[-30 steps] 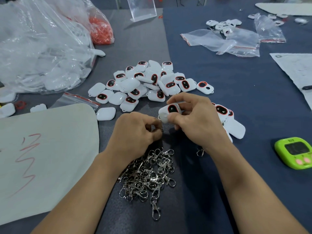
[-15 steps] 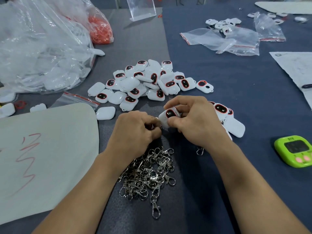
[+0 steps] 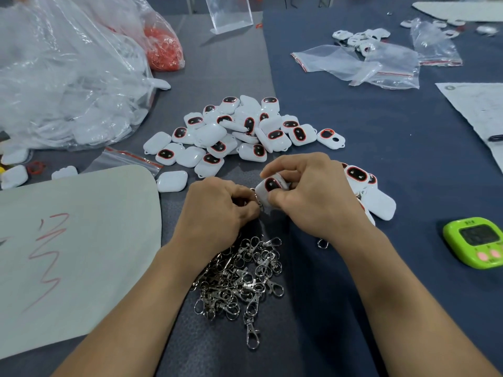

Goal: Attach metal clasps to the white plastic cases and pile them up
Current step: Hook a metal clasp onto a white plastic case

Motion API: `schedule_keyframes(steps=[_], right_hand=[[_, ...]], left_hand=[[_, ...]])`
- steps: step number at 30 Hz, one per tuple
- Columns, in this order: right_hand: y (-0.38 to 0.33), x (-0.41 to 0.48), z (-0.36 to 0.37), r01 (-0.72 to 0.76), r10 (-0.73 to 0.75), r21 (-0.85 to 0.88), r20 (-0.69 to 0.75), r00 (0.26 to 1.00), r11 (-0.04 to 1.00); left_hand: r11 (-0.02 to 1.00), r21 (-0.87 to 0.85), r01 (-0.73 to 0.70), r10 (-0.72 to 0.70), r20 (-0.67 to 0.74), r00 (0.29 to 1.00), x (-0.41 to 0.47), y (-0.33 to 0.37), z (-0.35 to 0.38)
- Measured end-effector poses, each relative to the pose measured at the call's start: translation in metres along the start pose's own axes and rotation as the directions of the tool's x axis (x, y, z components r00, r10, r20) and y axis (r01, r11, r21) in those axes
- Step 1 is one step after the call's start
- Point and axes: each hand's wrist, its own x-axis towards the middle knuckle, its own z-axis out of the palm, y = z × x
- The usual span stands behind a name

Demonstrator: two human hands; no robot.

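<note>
My right hand (image 3: pixel 313 197) grips a white plastic case (image 3: pixel 268 186) with a red-ringed dark oval on its face. My left hand (image 3: pixel 217 210) pinches a metal clasp (image 3: pixel 257 204) against the case's lower left corner; the clasp is mostly hidden by my fingers. A heap of loose metal clasps (image 3: pixel 242 278) lies just below my hands. A pile of white cases (image 3: pixel 239 131) sits behind my hands. A smaller group of cases (image 3: pixel 375 197) lies to the right of my right hand.
A big clear bag (image 3: pixel 68 77) of white parts fills the far left, with a bag of red pieces (image 3: pixel 163 50) behind it. A pale sheet (image 3: pixel 76 240) with red marks lies left. A green timer (image 3: pixel 476 240) sits right. Empty zip bags (image 3: pixel 367 63) lie far right.
My hands have barely shifted. The case in my right hand has turned a little and sits slightly lower against the clasp in my left.
</note>
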Motion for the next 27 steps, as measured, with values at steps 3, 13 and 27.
schedule_keyframes(steps=[3,13,27], right_hand=[[0.001,-0.001,0.002,-0.021,0.021,0.032,0.001,1.000,0.999],[0.004,0.006,-0.001,-0.256,0.257,0.548,0.076,0.963,0.797],[0.001,0.006,-0.006,-0.342,0.261,0.717,0.227,0.938,0.608]], left_hand=[[1.000,-0.009,-0.003,0.003,-0.031,1.000,-0.001,0.000,0.001],[0.953,-0.282,-0.113,0.057,-0.202,0.978,0.000,0.000,-0.002],[0.893,-0.397,-0.211,0.127,-0.229,0.965,-0.002,0.004,-0.007]])
